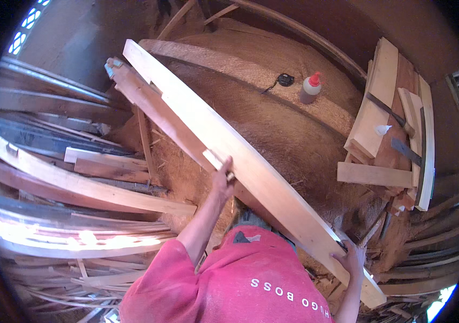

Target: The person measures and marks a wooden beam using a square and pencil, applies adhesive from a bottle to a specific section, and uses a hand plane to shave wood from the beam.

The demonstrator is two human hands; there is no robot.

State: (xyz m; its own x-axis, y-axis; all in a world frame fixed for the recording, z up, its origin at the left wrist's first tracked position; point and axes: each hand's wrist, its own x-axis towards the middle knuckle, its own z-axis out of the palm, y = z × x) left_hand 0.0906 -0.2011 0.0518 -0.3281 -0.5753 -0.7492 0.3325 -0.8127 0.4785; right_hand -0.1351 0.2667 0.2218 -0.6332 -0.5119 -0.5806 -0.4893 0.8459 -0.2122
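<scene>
Head view shows the left hand (222, 180) gripping mid-length and the right hand (351, 259) clasped around the near end of a long pale plank (251, 167), spread apart to balance it slanting over the sawdust-covered bench (294, 134)

Two long pale planks (251, 167) held together, one glue bottle (311, 88) with red cap, one black plug (285, 79), two dark flat blades (405, 151) on the board stack (380, 107).
</scene>
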